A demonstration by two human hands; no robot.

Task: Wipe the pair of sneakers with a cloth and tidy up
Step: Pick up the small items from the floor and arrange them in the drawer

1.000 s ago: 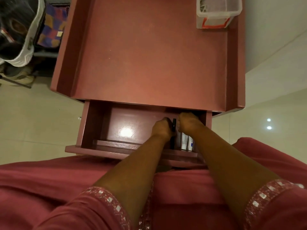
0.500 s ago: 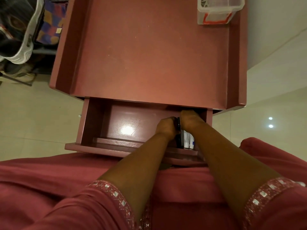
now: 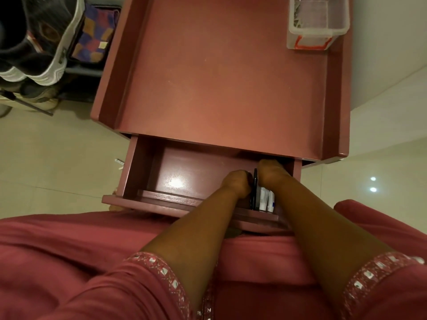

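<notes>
1. In the upper left of the frame the pair of sneakers [image 3: 49, 46], dark with white soles, sits on a shoe rack [image 3: 78, 71] well apart from both hands; a patchwork cloth [image 3: 94, 33] of purple, orange and yellow squares lies just right of them on the same rack; whether it is the wiping cloth I cannot tell.
2. Below the rack a pale tiled floor [image 3: 57, 162] fills the left middle of the frame.
3. In the centre stands a reddish-brown cabinet; its worktop [image 3: 219, 72] has raised side rails and is seen from above.
4. Under the front edge of the worktop a drawer [image 3: 184, 176] is pulled out; its left part is bare and glossy with a light reflection.
5. The left hand [image 3: 236, 184] reaches into the right part of the drawer; its fingers curl downward and are hidden behind the knuckles, so I cannot tell what, if anything, they pinch.
6. A thin black upright object [image 3: 255, 190] stands between the two hands, touching or just beside both.
7. The right hand [image 3: 270, 172] is just right of it, deeper in the drawer; its fingers are bent out of sight, their hold unclear.
8. White tubes [image 3: 266, 199] with blue print stand in the drawer below the right hand.
9. A clear plastic box [image 3: 316, 21] with a red label sits on the worktop in the upper right of the frame.
10. Red sleeves [image 3: 161, 280] with embroidered trim cover both forearms at the bottom of the frame.
</notes>
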